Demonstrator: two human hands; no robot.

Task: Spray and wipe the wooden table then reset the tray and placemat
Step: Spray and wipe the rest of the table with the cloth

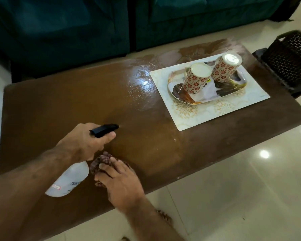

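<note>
Left grip (pixel 87 141) round translucent bottle (pixel 68 180)

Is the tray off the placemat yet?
No, the tray sits on the placemat with both cups upside down on it.
</note>
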